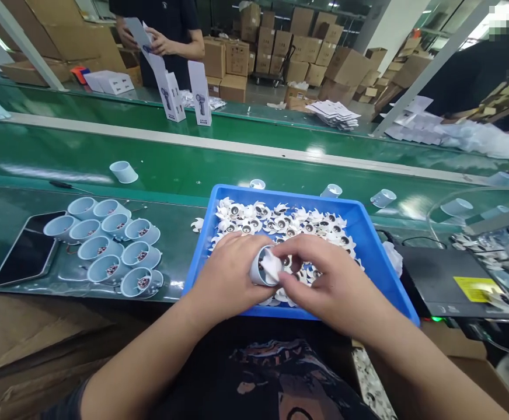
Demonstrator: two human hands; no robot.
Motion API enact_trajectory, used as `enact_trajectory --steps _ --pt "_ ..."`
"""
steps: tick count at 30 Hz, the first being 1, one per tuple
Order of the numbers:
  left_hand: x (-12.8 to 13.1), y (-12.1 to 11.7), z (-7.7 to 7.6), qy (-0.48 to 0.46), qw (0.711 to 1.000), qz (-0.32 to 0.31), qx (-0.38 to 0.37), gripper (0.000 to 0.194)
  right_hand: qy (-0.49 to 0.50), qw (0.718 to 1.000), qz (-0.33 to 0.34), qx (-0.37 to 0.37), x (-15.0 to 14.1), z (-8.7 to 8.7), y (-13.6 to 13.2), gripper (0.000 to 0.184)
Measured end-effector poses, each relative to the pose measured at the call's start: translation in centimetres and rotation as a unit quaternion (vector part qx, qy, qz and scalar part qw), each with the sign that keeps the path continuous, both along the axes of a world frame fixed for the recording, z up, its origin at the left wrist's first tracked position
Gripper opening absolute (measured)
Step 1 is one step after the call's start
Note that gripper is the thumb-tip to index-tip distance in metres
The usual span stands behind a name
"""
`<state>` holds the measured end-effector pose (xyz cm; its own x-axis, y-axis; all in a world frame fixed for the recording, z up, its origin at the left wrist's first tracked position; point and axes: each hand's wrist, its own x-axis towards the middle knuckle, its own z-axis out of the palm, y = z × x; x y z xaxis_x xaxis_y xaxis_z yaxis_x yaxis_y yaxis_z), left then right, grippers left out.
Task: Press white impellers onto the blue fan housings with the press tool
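Note:
My left hand (232, 271) is wrapped round a light blue plastic cup-shaped housing (257, 273), its open end turned toward me and to the right. At that opening, my right hand (320, 274) pinches a white fan impeller (272, 265) between thumb and fingers, partly inside the rim. Both hands are over a blue tray (370, 256) that holds many white impellers (281, 223) with dark round hubs. To the left, a cluster of similar light blue housings (101, 248) stands on the bench, some with small wired parts inside.
Behind the tray, several light blue housings (124, 171) lie on the green conveyor (184, 157). A dark flat panel (27, 248) is at left; a black device (438, 280) with a yellow label is at right. Across the line, a person (158, 41) handles white boxes, with cartons (307, 52) stacked behind.

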<state>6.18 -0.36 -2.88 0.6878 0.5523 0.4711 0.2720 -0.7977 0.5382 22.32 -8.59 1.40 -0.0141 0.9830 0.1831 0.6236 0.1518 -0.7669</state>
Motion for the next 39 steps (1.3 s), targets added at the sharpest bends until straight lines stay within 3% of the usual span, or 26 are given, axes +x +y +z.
enact_trajectory --steps 3,5,7,10,16,20,27,29,32,35,37,39 --pt "0.0 -0.4 0.0 -0.006 0.998 0.012 0.056 0.030 -0.188 0.980 -0.004 0.063 -0.5 0.7 -0.6 0.021" --pt "-0.2 -0.8 0.2 -0.015 0.998 0.022 0.065 0.027 -0.172 0.984 0.010 0.053 -0.5 1.2 -0.7 0.023" --pt "-0.3 -1.0 0.7 -0.022 0.998 0.034 0.053 0.024 -0.088 0.994 0.033 0.057 -0.3 1.6 -0.6 0.024" --pt "-0.5 -1.2 1.3 -0.018 0.997 0.057 0.042 0.025 -0.023 0.993 0.032 0.108 0.1 1.9 -0.6 0.022" --pt "-0.1 -1.8 1.5 -0.017 0.994 0.041 0.102 0.024 -0.165 0.978 0.010 0.126 -0.6 1.1 -0.9 0.012" --pt "0.3 -2.2 1.3 -0.034 0.991 0.069 0.112 0.020 -0.179 0.976 0.005 0.123 -0.8 0.5 -0.4 0.004" --pt "-0.6 -0.9 0.3 -0.036 0.992 0.085 0.083 0.033 -0.067 0.990 0.083 0.095 1.1 0.1 -0.9 0.019" --pt "-0.9 -0.9 0.1 -0.030 0.993 0.086 0.080 0.037 -0.092 0.985 0.098 0.108 1.3 -0.3 -1.2 0.027" --pt "-1.2 -0.9 0.1 -0.033 0.996 0.064 0.053 0.045 -0.205 0.967 0.088 0.121 1.8 -0.8 -1.9 0.049" --pt "-1.7 1.6 1.2 -0.002 0.996 0.086 -0.004 0.054 -0.243 0.956 0.031 0.160 3.8 -1.3 -3.2 0.038" --pt "-2.3 5.2 2.3 0.054 0.985 0.163 -0.026 0.056 -0.243 0.951 -0.019 0.189 5.6 -2.0 -4.6 0.034" --pt "-2.9 9.7 3.2 0.111 0.954 0.275 -0.044 0.054 -0.226 0.951 -0.060 0.203 7.0 -3.0 -5.9 0.031"
